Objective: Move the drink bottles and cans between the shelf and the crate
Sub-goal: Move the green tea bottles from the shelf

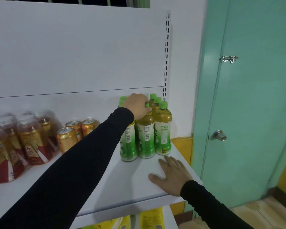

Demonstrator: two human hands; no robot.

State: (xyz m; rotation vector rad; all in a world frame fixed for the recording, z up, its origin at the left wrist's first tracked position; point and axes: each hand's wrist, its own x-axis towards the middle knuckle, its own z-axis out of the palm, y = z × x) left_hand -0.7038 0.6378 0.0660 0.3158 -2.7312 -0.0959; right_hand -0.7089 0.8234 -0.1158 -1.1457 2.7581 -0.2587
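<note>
Fig. View from my head camera over the white metal shelf, its board carrying every drink in sight; no crate is in view. At far left stand the shrink-wrapped packs of red-and-gold bottles, then three gold drink cans, then, at the right end, the cluster of green-capped tea bottles with green-and-white labels. My left hand reaches into that cluster, its grip curled over the cap of the front middle tea bottle, neighbours touching it on both sides. My right hand lies flat, fingers straight, on the shelf board just in front of the bottles, holding nothing. To lift well, I judge, I should draw the bottle straight up until its base clears its neighbours, the flat hand ready to steady any that rock.
</note>
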